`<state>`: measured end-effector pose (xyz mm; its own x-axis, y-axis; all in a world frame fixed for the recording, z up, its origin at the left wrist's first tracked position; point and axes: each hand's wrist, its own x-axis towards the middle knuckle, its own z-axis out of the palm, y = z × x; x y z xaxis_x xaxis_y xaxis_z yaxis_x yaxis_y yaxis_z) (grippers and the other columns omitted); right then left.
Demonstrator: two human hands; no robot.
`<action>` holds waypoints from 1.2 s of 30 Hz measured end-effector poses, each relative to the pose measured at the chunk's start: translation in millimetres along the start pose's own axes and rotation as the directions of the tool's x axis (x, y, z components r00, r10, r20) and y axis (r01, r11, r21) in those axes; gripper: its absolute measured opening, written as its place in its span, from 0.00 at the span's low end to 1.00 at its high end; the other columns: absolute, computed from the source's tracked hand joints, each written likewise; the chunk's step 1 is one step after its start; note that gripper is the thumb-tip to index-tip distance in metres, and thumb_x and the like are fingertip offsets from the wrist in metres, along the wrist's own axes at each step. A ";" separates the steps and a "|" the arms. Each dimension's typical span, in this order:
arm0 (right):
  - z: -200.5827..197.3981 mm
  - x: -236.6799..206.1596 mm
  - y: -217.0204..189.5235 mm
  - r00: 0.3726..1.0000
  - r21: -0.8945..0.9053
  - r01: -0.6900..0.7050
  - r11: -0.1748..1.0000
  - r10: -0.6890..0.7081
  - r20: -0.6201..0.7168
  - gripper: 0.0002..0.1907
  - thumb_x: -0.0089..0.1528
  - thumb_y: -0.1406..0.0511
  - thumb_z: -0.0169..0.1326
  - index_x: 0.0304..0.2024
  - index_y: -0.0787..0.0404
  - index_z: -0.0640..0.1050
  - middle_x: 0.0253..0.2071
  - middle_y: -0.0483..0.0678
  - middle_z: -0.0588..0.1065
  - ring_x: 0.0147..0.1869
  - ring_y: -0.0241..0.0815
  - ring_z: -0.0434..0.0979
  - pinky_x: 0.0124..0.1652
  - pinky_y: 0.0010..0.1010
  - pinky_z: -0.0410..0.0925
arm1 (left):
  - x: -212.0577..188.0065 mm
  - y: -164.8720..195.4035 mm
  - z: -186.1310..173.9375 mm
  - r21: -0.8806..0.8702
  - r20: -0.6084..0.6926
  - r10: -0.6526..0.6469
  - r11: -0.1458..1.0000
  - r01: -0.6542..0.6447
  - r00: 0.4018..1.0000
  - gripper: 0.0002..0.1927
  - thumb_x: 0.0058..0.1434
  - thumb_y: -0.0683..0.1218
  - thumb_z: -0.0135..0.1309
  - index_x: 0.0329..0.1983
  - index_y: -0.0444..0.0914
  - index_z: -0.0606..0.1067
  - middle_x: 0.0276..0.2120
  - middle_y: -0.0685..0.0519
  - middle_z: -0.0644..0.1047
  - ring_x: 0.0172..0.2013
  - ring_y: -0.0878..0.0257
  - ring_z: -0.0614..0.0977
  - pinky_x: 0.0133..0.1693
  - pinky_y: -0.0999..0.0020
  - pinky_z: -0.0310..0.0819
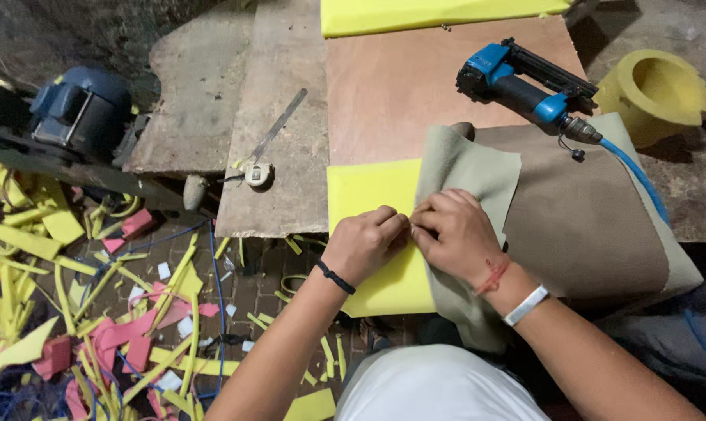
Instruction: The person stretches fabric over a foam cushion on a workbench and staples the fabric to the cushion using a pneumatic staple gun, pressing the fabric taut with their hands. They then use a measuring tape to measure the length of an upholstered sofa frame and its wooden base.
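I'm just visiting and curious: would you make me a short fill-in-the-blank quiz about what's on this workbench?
1. Both hands, left hand and right hand, pinch the edge of a grey-brown ____ laid over the foam pad.
2. The foam pad's colour is ____.
3. The nail gun on the wooden board is black and ____.
4. The floor scraps are yellow and ____.

Missing words: fabric; yellow; blue; pink
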<state>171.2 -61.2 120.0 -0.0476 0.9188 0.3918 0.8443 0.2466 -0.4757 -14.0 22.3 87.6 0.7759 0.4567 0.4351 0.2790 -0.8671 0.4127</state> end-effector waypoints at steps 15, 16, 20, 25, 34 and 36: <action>-14.1 2.6 11.0 0.994 0.049 0.109 0.993 -0.109 -0.012 0.05 0.55 0.63 0.63 0.29 0.58 0.83 0.37 0.46 0.80 0.49 0.46 0.79 0.53 0.44 0.68 | 20.4 20.9 -19.7 -0.066 0.051 -0.308 0.948 0.311 0.950 0.07 0.51 0.47 0.65 0.33 0.42 0.83 0.30 0.53 0.81 0.29 0.54 0.83 0.31 0.61 0.78; -15.7 4.3 14.9 0.995 0.074 0.095 0.993 -0.096 0.013 0.05 0.55 0.63 0.63 0.29 0.58 0.83 0.36 0.47 0.80 0.48 0.47 0.80 0.52 0.44 0.68 | 21.5 21.0 -19.8 -0.071 0.055 -0.317 0.944 0.321 0.947 0.07 0.51 0.47 0.65 0.33 0.42 0.83 0.30 0.54 0.81 0.28 0.54 0.83 0.31 0.62 0.78; -39.6 26.6 56.5 0.998 0.300 0.018 0.954 -0.035 0.051 0.10 0.59 0.59 0.63 0.32 0.60 0.83 0.44 0.50 0.82 0.52 0.49 0.81 0.51 0.39 0.73 | 24.9 20.2 -19.1 -0.041 0.035 -0.333 0.941 0.335 0.942 0.07 0.52 0.46 0.64 0.33 0.42 0.83 0.30 0.54 0.81 0.28 0.55 0.83 0.30 0.63 0.78; -84.9 89.5 193.7 0.987 -0.202 -0.155 0.967 0.143 -0.075 0.20 0.56 0.57 0.66 0.44 0.63 0.79 0.44 0.58 0.79 0.51 0.60 0.78 0.52 0.45 0.70 | 24.8 14.3 -19.2 -0.046 0.066 -0.362 0.930 0.365 0.930 0.06 0.53 0.47 0.64 0.34 0.44 0.83 0.28 0.55 0.81 0.27 0.58 0.84 0.31 0.65 0.79; -66.6 154.4 244.8 0.809 -0.445 -0.380 0.811 0.524 0.265 0.51 0.55 0.61 0.61 0.72 0.79 0.50 0.41 0.78 0.75 0.46 0.73 0.78 0.44 0.52 0.73 | 14.5 -8.0 -12.4 -0.040 0.058 -0.254 0.966 0.256 0.966 0.06 0.54 0.47 0.63 0.35 0.44 0.83 0.30 0.54 0.80 0.30 0.56 0.83 0.33 0.62 0.78; -104.3 152.1 210.4 0.952 -0.375 -0.043 0.926 0.152 0.266 0.30 0.58 0.56 0.64 0.54 0.70 0.78 0.45 0.69 0.78 0.50 0.64 0.81 0.50 0.49 0.73 | 13.1 -11.3 -11.0 -0.041 0.064 -0.254 0.965 0.257 0.965 0.06 0.55 0.47 0.63 0.35 0.44 0.82 0.30 0.54 0.80 0.31 0.56 0.83 0.34 0.62 0.77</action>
<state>397.3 98.2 161.6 -0.0585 0.9941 0.0914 0.9841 0.0728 -0.1619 -13.2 40.3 97.4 0.7141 0.6485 0.2638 0.4455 -0.7115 0.5434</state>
